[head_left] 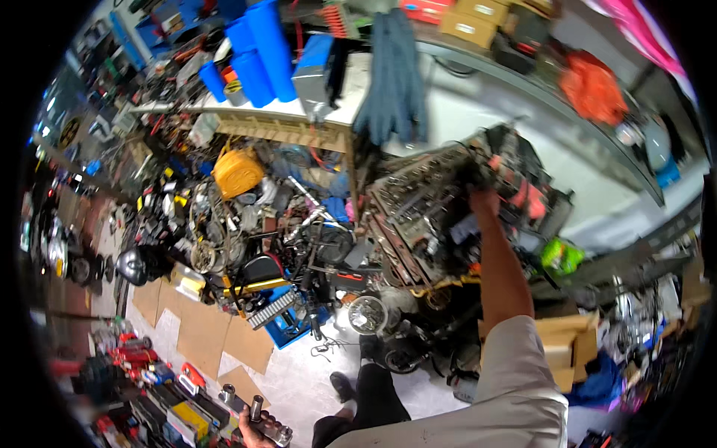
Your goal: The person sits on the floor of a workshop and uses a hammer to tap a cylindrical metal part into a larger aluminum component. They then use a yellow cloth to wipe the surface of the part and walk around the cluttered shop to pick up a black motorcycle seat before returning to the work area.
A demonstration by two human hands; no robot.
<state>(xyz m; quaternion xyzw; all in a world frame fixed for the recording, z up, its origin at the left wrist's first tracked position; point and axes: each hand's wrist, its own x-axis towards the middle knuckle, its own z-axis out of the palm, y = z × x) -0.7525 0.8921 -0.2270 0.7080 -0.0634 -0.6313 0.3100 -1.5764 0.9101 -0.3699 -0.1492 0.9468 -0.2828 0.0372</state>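
Observation:
At the lower edge my left hand (252,436) is closed around shiny metal sockets (256,408); a tall cylindrical one stands up from the fingers. My right arm stretches far forward to the top of a tool chest (396,250), which is crowded with greasy metal tools (418,190). In the dark clutter there, my right hand (482,196) is over or among the tools. Its fingers are lost in shadow, so whether they grip anything does not show.
A shelf (478,56) with boxes and an orange bag (594,86) runs above the chest. Left of it stands a white-topped bench (351,101) with blue rolls (270,48). Parts, a blue crate (287,336), a bucket (367,315) and cardboard sheets (205,336) lie on the floor.

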